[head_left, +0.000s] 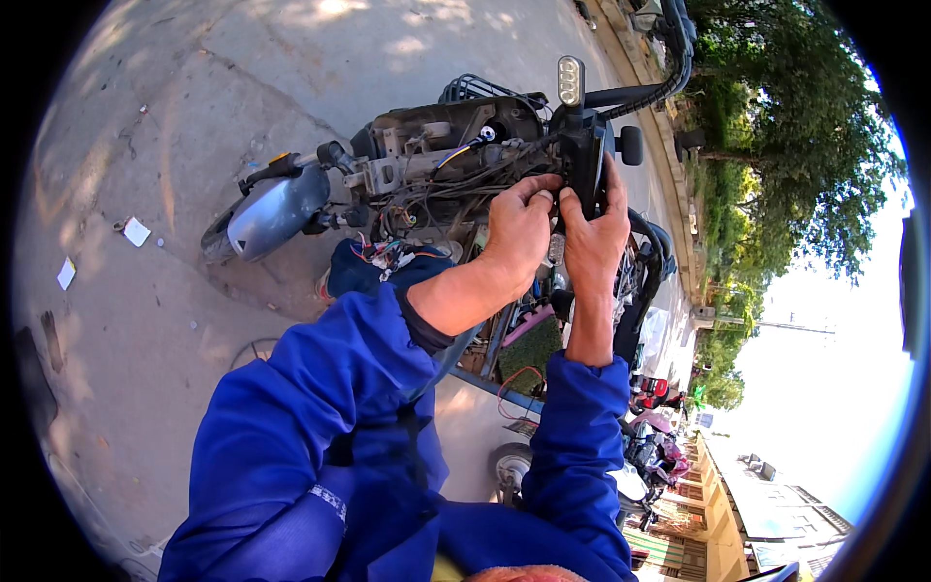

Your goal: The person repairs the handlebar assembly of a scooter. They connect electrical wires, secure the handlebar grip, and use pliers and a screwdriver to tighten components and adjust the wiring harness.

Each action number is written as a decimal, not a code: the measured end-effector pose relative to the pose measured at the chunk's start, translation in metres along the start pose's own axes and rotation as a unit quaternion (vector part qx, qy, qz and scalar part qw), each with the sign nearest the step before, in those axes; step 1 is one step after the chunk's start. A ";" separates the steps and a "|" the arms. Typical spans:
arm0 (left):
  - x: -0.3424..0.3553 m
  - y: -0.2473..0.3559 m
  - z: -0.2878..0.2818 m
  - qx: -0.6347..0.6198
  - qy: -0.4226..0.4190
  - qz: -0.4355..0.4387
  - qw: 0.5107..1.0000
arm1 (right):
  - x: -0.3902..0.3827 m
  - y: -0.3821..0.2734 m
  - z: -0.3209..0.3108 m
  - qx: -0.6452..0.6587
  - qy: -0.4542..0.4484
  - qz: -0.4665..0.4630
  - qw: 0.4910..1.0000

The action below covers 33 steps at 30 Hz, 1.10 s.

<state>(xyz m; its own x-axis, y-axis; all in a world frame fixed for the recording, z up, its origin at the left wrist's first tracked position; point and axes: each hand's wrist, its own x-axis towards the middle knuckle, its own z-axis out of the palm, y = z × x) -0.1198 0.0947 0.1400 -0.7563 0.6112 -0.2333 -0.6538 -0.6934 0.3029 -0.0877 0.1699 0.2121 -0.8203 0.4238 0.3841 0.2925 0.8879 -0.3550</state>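
Note:
A partly stripped scooter (436,136) is in front of me, its frame and cables exposed. My right hand (596,228) grips the edge of a black plastic housing (585,160) at the handlebar, with the thumb on the near side and the fingers behind. Beside it, my left hand (521,225) has its thumb and bent fingers pressed together at the housing's lower edge; whatever is between them is hidden. An oval lamp with several lenses (571,81) stands out at the housing's far end. Loose cables (417,199) run along the frame left of my hands.
A grey-blue front fender (280,214) over the wheel lies to the left. Loose coloured connectors (393,254) hang below the frame. White paper scraps (137,231) lie on the concrete ground (194,116). Parked scooters (652,448), trees (776,126) and a building (722,495) are at the right.

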 end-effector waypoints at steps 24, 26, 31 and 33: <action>0.015 0.002 -0.019 0.296 -0.008 0.246 0.923 | -0.015 0.004 0.006 -0.090 0.016 -0.124 0.988; 0.016 0.004 -0.017 0.318 -0.007 0.279 0.906 | -0.014 0.004 0.000 -0.064 0.001 -0.101 0.993; 0.023 0.001 -0.019 0.346 -0.005 0.329 0.879 | -0.017 0.007 0.009 -0.029 0.032 -0.099 0.994; 0.026 0.001 -0.020 0.369 0.001 0.349 0.861 | -0.018 0.009 0.010 -0.022 0.039 -0.098 0.994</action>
<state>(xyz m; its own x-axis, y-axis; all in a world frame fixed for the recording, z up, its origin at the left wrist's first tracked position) -0.1400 0.1023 0.1159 -0.9598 0.1422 0.2421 0.1527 -0.4590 0.8752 -0.0753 0.1682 0.1937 -0.8236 0.2527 0.5078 0.1531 0.9611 -0.2299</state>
